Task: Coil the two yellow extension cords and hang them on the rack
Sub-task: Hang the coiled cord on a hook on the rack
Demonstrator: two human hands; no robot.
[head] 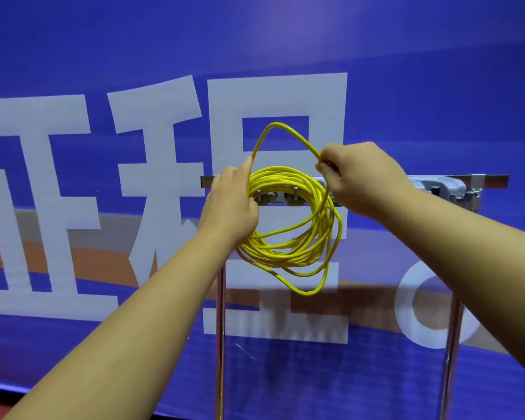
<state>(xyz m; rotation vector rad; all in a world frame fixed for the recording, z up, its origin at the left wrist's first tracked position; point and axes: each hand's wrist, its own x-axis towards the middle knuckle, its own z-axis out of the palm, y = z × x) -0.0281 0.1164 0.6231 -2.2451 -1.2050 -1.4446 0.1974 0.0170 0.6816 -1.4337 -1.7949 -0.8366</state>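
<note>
Two hands held a coiled yellow cord (291,237) at the rack (437,180): left hand (229,204) fingers curled round its nine-o'clock side, right hand (361,180) fingers pinching the loose loop (282,128) at twelve o'clock. A slipped pinch would probably have unravelled turns.

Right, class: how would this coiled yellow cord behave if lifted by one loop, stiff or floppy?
Probably floppy: the yellow extension cord sags in uneven loops below the left hand. Likely springy: one loop arches up to the right hand. It may unravel; no tie shows.
</note>
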